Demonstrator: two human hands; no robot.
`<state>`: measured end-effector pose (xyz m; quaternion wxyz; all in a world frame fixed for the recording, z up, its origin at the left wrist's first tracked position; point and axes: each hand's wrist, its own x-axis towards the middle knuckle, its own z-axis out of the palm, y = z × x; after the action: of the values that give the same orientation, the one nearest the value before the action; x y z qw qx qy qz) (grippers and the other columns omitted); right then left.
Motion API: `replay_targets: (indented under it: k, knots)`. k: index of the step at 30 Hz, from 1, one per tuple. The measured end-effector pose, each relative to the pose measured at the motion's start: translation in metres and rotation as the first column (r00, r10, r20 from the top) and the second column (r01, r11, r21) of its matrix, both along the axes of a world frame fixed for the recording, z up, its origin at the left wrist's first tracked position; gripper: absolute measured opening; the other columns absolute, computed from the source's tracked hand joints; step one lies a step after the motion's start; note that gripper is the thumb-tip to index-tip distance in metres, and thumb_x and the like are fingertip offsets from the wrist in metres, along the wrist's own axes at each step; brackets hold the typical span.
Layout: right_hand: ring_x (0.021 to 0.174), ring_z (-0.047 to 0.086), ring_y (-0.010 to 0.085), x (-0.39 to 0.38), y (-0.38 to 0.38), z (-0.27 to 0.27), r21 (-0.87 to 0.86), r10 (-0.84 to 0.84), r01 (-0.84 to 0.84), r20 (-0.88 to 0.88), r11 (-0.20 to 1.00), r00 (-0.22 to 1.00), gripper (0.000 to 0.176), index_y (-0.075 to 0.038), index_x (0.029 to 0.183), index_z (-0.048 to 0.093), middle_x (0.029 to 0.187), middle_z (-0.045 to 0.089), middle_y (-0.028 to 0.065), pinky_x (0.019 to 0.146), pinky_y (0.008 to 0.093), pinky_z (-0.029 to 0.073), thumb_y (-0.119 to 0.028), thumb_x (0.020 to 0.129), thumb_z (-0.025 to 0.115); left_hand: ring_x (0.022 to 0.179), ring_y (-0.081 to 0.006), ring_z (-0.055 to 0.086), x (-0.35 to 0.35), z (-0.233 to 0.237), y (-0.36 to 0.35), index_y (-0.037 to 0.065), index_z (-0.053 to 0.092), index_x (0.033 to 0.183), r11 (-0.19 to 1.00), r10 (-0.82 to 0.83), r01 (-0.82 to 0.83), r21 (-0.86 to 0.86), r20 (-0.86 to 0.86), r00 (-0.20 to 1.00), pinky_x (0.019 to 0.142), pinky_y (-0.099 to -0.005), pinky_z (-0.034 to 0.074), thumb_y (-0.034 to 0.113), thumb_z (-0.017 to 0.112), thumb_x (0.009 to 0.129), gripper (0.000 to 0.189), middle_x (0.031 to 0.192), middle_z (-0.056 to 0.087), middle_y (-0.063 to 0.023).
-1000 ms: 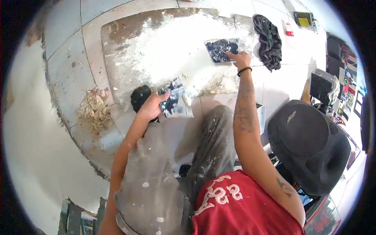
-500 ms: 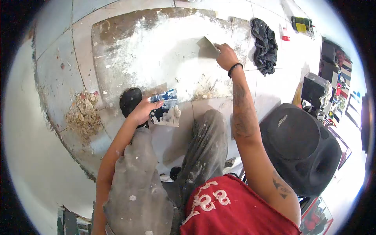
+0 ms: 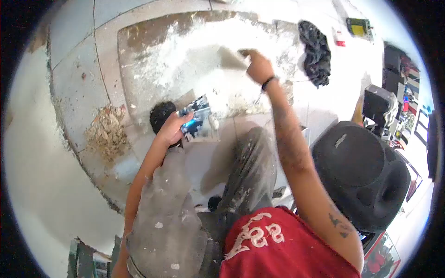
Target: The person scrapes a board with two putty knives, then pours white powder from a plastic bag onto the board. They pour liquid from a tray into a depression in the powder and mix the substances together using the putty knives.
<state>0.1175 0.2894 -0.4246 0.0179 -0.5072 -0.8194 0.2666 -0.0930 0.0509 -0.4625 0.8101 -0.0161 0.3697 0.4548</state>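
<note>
My right hand [image 3: 259, 67] is closed on a flat scraper [image 3: 233, 57], whose blade lies over the whitish-plastered board [image 3: 153, 78] on the floor. Bright glare washes out the board's middle. Nearer my body, my left hand [image 3: 172, 128] grips a flat blue-and-white plate [image 3: 202, 124] by its left edge, thumb on top. White paste clings to the plate's right side. A black shoe [image 3: 162, 116] is just beyond my left hand.
Crumbled rubble [image 3: 107, 134] lies left of the board. A crumpled black cloth [image 3: 316, 53] is at the board's right end. On the right stands a large black speaker [image 3: 354, 155], with a dark box [image 3: 378, 103] behind it.
My right hand has moved a little left with the scraper over the board. The whole view has shifted slightly; my left hand still grips the plate.
</note>
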Motion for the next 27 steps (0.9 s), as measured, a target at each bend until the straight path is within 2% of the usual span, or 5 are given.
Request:
replay_targets:
  k: [7, 11, 15, 21, 27]
  knots:
    - [0.090, 0.059, 0.0334, -0.037, 0.014, -0.003, 0.161, 0.057, -0.090, 0.201, 0.983, 0.978, 0.036, -0.010, 0.106, 0.059, 0.103, 0.057, 0.0140, 0.079, 0.0416, 0.048, -0.004, 0.071, 0.054, 0.087, -0.0155, 0.061, -0.005, 0.005, -0.001, -0.001, 0.056, 0.109, 0.999, 0.034, -0.033, 0.010, -0.086, 0.996, 0.079, -0.0305, 0.049, 0.012, 0.061, 0.084, 0.029, 0.098, 0.063, -0.0066]
    - [0.084, 0.061, 0.0298, -0.029, -0.013, 0.011, 0.139, -0.125, 0.170, -0.284, 0.976, 0.951, 0.037, -0.007, 0.103, 0.061, 0.095, 0.061, 0.0135, 0.073, 0.0353, 0.050, 0.007, 0.069, 0.055, 0.083, -0.0162, 0.063, -0.015, 0.039, 0.009, -0.002, 0.058, 0.106, 0.989, 0.145, -0.146, -0.012, -0.078, 0.986, 0.075, -0.0310, 0.052, 0.011, 0.061, 0.081, 0.028, 0.094, 0.064, -0.0072]
    - [0.073, 0.056, 0.0089, -0.011, -0.037, 0.042, -0.600, -0.648, 0.279, -0.582, 0.750, 0.491, 0.025, -0.001, 0.098, 0.058, 0.083, 0.062, 0.0032, 0.066, 0.0225, 0.046, 0.004, 0.074, 0.061, 0.077, -0.0156, 0.064, -0.038, 0.062, 0.048, -0.004, 0.059, 0.103, 0.980, 0.197, -0.195, 0.035, -0.269, 0.943, 0.073, -0.0302, 0.053, 0.010, 0.062, 0.080, 0.027, 0.089, 0.065, -0.0081]
    - [0.075, 0.057, 0.0241, 0.015, -0.043, 0.075, 0.471, 0.099, 0.174, -0.500, 0.865, 0.860, 0.025, -0.005, 0.072, 0.050, 0.076, 0.059, 0.0083, 0.066, 0.0295, 0.044, 0.015, 0.058, 0.048, 0.078, -0.0144, 0.062, -0.032, 0.059, 0.086, -0.003, 0.061, 0.100, 0.960, 0.277, -0.274, 0.058, -0.331, 0.902, 0.071, -0.0289, 0.052, 0.008, 0.064, 0.077, 0.025, 0.089, 0.064, -0.0069]
    - [0.085, 0.056, 0.0209, 0.018, -0.074, 0.094, 0.074, -0.158, 0.317, -0.748, 0.946, 0.645, 0.028, -0.002, 0.088, 0.049, 0.092, 0.056, 0.0139, 0.073, 0.0296, 0.044, 0.015, 0.068, 0.056, 0.078, -0.0158, 0.063, -0.001, 0.075, 0.092, -0.003, 0.058, 0.102, 0.934, 0.353, -0.355, 0.035, -0.221, 0.909, 0.068, -0.0299, 0.053, 0.007, 0.065, 0.076, 0.029, 0.091, 0.063, -0.0076]
